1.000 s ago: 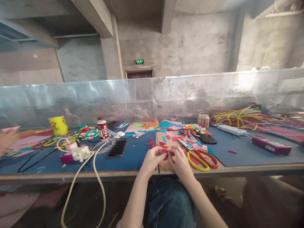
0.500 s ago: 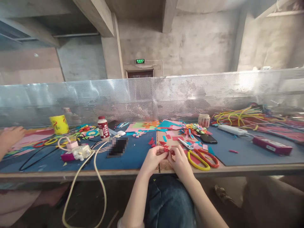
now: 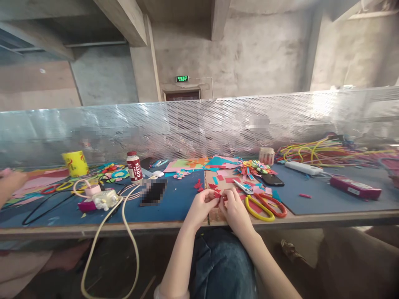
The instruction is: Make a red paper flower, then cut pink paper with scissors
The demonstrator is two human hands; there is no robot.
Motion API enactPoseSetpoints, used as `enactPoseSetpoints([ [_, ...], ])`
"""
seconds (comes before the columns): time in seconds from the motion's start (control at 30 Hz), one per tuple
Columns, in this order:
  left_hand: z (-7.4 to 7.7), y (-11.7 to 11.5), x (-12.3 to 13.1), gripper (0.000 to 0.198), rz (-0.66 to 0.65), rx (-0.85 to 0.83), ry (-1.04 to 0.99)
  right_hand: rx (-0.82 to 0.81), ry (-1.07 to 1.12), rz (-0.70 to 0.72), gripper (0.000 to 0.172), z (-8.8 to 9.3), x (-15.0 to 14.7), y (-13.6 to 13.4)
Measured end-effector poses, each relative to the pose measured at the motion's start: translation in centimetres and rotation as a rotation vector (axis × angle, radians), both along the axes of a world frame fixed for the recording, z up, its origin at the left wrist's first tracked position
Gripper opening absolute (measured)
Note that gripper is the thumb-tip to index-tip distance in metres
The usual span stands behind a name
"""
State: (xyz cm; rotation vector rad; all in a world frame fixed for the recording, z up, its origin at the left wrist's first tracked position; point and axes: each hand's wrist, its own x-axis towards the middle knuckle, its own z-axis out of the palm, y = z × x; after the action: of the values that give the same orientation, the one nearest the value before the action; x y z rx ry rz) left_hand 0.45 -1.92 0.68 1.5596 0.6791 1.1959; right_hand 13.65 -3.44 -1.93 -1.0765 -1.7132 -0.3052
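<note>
At the table's front edge, my left hand (image 3: 201, 206) and my right hand (image 3: 233, 208) meet with fingertips pinched on a small red paper piece (image 3: 218, 195). Fingers cover most of it, so its shape is hard to read. Just beyond my left hand lie more folded red paper pieces (image 3: 198, 185). Scissors (image 3: 260, 206) with one yellow and one red-orange handle rest beside my right hand, blades pointing away to the left. Cut paper scraps (image 3: 229, 180) in pink, red and blue are scattered behind my hands.
Paper flowers (image 3: 254, 166), a black phone (image 3: 272, 179) and a jar (image 3: 267, 156) stand right of centre. Leftward are a Costa bottle (image 3: 134, 167), a looping pale cable (image 3: 131, 232) and a yellow tape roll (image 3: 75, 163). Another person's hand (image 3: 14, 182) shows at far left. A perforated metal screen (image 3: 187, 128) backs the table.
My hands stay together on the red paper, with only slight finger movement. The view has shifted a little. At far left, the other person's hand has moved lower and further left.
</note>
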Motion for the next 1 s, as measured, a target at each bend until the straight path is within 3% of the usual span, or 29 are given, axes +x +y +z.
enactPoseSetpoints([
  [0.27, 0.2, -0.1, 0.1, 0.011, -0.018, 0.005, 0.0, 0.098, 0.006, -0.052, 0.019, -0.2, 0.2, -0.3],
  [0.5, 0.0, 0.0, 0.0, 0.012, -0.024, 0.018, 0.006, 0.193, 0.027, -0.044, 0.017, -0.5, 0.5, -0.5],
  [1.0, -0.1, 0.0, 0.0, 0.016, -0.001, -0.007, 0.013, 0.124, 0.107, 0.028, 0.012, 0.0, 1.1, -0.2],
])
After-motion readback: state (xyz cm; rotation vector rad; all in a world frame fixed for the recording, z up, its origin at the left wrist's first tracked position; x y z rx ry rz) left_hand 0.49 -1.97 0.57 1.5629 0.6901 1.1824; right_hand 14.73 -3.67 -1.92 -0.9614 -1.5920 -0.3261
